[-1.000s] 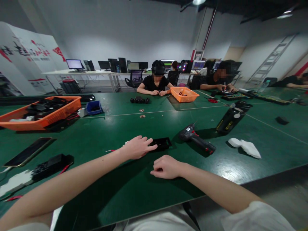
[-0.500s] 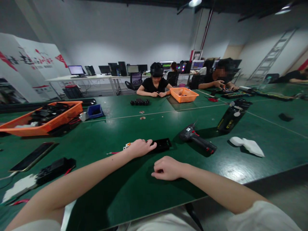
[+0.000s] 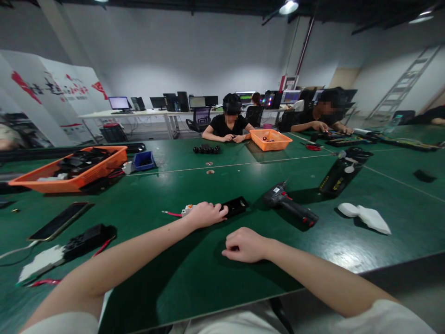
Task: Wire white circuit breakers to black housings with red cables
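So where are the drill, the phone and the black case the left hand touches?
Drill (image 3: 291,208), head view: on the handle.
Phone (image 3: 60,221), head view: on the screen.
Black case (image 3: 237,207), head view: on its exposed end.

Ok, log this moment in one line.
left hand: on black case | right hand: loosely curled, nearby | drill: on table, right of case

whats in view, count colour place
housing: 1, black, under left hand
wire: 1, red, beside left hand
drill: 1, black, right of housing
container: 1, black, right of drill
unclear object: 1, white, right
phone: 1, dark, left
block: 1, black and white, near left
baskets: 2, orange, left and far
bin: 1, blue, left
people: several, mostly black tops, beyond
table: 1, green, beneath
monitors: several, black, back
ladder: 1, grey, right
left hand: 1, bare, on housing
right hand: 1, bare, near housing
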Available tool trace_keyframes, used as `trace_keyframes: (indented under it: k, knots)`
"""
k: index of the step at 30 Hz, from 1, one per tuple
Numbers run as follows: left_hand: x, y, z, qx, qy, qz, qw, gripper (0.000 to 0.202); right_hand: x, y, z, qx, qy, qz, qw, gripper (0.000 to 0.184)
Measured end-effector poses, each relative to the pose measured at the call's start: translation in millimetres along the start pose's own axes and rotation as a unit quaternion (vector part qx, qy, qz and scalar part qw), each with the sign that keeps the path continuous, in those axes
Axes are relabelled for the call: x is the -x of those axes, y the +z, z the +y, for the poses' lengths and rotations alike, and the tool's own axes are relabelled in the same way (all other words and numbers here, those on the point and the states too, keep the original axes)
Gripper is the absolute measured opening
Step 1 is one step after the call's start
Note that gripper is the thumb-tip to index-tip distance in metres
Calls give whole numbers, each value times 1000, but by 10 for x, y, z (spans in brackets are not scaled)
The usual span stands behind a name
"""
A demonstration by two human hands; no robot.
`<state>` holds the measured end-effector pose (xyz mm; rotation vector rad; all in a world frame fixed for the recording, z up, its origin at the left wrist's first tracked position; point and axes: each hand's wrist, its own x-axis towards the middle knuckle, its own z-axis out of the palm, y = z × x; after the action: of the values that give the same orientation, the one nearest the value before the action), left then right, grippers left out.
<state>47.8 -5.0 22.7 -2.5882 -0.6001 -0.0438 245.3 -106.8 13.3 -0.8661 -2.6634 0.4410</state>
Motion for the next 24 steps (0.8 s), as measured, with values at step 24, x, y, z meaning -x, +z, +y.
trace_keyframes:
  k: [24]
  knots:
    - [962, 392, -1097, 125, -579, -147, 792, 50, -28, -21, -19, -36, 18, -31, 999, 39]
